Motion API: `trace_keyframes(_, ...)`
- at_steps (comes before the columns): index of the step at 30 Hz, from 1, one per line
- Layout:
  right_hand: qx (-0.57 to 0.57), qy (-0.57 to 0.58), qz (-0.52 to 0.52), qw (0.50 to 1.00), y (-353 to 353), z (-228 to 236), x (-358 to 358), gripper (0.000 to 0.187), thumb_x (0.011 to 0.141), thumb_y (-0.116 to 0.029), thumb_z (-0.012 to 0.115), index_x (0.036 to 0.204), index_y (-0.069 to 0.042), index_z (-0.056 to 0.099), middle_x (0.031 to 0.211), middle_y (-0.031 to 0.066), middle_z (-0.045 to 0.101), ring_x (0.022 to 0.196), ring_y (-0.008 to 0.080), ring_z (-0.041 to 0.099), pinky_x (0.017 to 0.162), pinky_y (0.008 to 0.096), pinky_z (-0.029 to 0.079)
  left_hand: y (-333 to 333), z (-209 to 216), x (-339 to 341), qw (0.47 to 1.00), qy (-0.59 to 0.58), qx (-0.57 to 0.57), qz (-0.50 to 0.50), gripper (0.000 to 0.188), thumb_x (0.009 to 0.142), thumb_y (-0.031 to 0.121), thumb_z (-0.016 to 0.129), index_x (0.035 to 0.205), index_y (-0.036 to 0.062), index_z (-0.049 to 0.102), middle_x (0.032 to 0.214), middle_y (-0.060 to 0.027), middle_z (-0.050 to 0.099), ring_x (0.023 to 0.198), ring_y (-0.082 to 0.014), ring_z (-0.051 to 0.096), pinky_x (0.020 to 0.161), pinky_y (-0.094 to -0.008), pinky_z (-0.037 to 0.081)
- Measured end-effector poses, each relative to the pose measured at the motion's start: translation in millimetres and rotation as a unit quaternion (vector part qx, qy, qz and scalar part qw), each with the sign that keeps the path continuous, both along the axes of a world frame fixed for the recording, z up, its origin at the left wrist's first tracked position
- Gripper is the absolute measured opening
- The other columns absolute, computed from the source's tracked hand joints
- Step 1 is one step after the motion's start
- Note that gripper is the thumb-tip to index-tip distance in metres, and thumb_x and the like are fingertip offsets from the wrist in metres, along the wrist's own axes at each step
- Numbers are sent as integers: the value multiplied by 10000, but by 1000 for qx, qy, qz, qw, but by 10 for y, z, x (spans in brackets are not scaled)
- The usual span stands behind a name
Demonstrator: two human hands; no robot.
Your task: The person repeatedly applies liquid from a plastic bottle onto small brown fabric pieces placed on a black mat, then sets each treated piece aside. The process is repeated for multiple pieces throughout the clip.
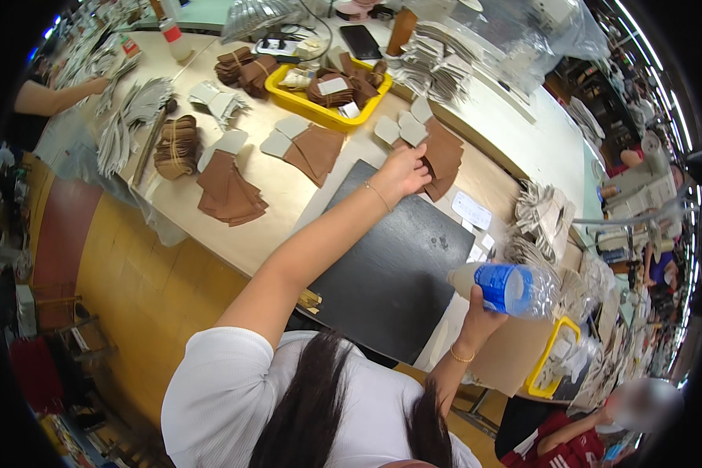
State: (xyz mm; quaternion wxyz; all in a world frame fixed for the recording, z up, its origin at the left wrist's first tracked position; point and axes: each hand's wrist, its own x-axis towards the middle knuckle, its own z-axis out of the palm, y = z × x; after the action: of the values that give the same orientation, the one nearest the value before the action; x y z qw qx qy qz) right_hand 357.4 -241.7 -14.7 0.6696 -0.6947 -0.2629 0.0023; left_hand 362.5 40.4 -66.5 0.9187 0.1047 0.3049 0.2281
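My left hand (404, 170) reaches across to a fanned stack of brown leather pieces (444, 152) with pale grey ends. Its fingers are curled at the near edge of that stack. A clear plastic bottle with a blue label (507, 287) lies tilted in my right hand (480, 318), whose fingers wrap round it from below. Between my arms lies a black board (394, 257) on the table. Two more fans of brown pieces lie to the left, one by the table's front (230, 191) and one nearer the middle (312, 150).
A yellow tray (324, 115) holds brown bundles and a roll. Around it are a tied brown bundle (177, 148), a phone (360, 42), stacked grey pieces (437, 66) and another bottle (175, 40). A second yellow tray (554, 355) stands at right. Other people are at work at both sides.
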Motion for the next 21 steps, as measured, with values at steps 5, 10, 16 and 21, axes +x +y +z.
trace_keyframes(5, -12, -2, -8, 1000, -27, -24, 19, 593, 794, -174, 760, 1249, 74, 473, 1220, 176, 590, 1105, 256, 572, 981, 360, 440, -165, 130, -685, 997, 13, 22, -72, 519, 910, 159, 605, 1361, 77, 360, 1331, -227, 395, 1214, -346, 435, 1001, -452, 402)
trace_keyframes(10, -4, -2, 30, 1000, 32, -83, 37, 610, 824, -235, 733, 1265, 89, 462, 1230, 184, 586, 1111, 260, 572, 972, 387, 455, 227, 58, -1918, 768, 258, 587, -7, 246, 881, 166, 639, 1081, 23, 622, 950, -97, 629, 898, -280, 600, 840, -363, 473)
trace_keyframes(16, -4, 32, 90, 995, 237, -138, -49, 818, 726, -326, 820, 1305, 56, 387, 1255, 222, 547, 1141, 292, 544, 967, 410, 462, 812, 50, -3081, 362, 682, 622, 128, 322, 784, 180, 712, 1069, 45, 646, 1026, -138, 574, 989, -328, 518, 889, -428, 408)
trace_keyframes(21, 18, 40, 114, 992, 335, -50, -199, 835, 713, -305, 831, 1318, 45, 374, 1265, 230, 537, 1152, 296, 536, 981, 410, 451, 920, 3, -3195, 333, 693, 633, 91, 323, 774, 186, 721, 1057, 49, 646, 1048, -118, 563, 998, -321, 509, 888, -434, 398)
